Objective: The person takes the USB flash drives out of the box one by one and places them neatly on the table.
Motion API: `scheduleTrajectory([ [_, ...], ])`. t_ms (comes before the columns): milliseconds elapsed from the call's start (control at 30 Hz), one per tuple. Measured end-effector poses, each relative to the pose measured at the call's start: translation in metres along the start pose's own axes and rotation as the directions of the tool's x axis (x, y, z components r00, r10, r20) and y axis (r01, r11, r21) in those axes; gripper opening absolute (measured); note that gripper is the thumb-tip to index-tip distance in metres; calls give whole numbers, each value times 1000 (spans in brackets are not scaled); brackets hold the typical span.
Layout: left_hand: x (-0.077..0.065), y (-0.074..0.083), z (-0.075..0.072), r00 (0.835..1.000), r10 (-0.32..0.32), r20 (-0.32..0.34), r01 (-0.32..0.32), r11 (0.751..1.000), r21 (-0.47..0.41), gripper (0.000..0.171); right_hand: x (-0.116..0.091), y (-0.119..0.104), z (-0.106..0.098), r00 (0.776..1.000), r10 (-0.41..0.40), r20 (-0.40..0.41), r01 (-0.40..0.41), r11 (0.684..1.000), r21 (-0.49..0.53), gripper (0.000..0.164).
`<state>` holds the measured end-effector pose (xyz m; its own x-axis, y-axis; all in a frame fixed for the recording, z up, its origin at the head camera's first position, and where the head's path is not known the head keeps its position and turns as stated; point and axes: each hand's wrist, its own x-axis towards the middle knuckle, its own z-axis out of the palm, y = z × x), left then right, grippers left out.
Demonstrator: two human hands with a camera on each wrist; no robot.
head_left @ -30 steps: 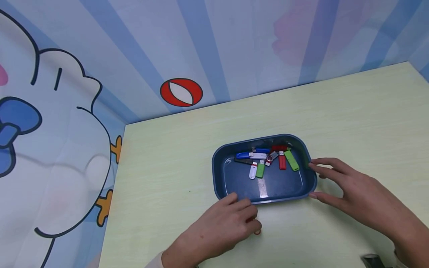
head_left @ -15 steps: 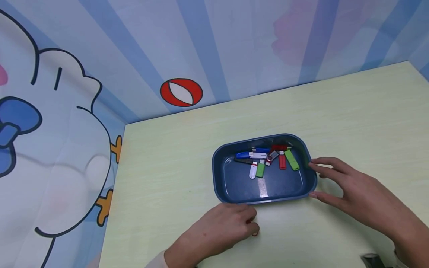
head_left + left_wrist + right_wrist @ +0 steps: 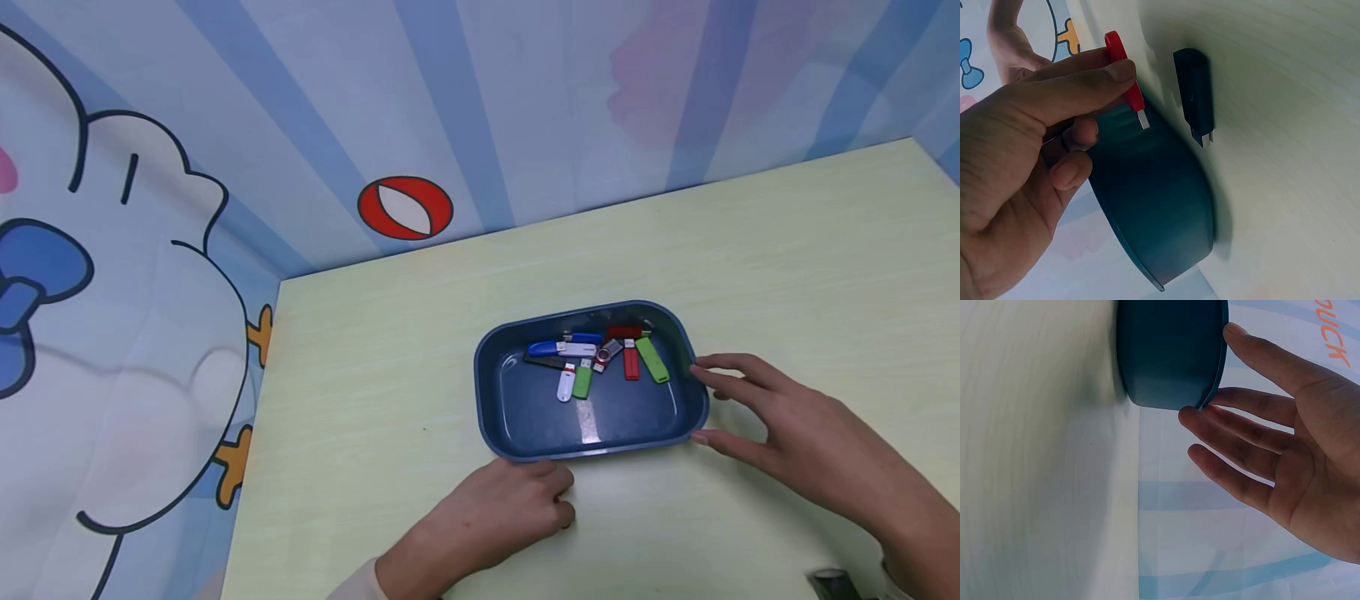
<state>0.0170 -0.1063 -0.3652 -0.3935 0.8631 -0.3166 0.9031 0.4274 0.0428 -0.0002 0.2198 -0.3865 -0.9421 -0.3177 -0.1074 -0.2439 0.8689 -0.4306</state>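
Observation:
My left hand (image 3: pixel 510 508) is just in front of the near wall of a dark blue bin (image 3: pixel 477 392). Between thumb and finger it pinches a red USB stick (image 3: pixel 1135 99), metal plug pointing outward, best seen in the left wrist view. Close to it a black USB stick (image 3: pixel 1196 94) lies on the table; the hand hides it in the head view. My right hand (image 3: pixel 802 425) has its fingers spread and relaxed, fingertips at the bin's right end. Inside the bin lie several USB sticks, among them a white one (image 3: pixel 566 383), a red one (image 3: pixel 632 360) and a green one (image 3: pixel 652 360).
The bin stands on a pale wooden table (image 3: pixel 360 375). Behind the table rises a blue striped backdrop (image 3: pixel 555 108) with cartoon figures. A dark object (image 3: pixel 832 582) shows at the bottom edge near the right wrist.
My left hand has shifted slightly right and its fingers have dropped from the bin's front rim to in front of it. The right hand and the bin have stayed put.

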Motion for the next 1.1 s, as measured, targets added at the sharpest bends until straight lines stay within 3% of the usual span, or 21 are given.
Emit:
scheduleTrajectory([
  [433, 3, 2, 3, 999, -14, 34, 13, 1000, 20, 28, -1, -1, 0, 1000, 3, 2, -3, 1000, 3, 72],
  [700, 5, 2, 7, 1000, -10, 26, 8, 996, 86, 27, 0, 0, 1, 1000, -11, -5, 11, 1000, 3, 74],
  [1100, 7, 0, 10, 998, -17, 64, 14, 999, 51, 26, 0, -1, 0, 1000, -7, -4, 7, 1000, -3, 73],
])
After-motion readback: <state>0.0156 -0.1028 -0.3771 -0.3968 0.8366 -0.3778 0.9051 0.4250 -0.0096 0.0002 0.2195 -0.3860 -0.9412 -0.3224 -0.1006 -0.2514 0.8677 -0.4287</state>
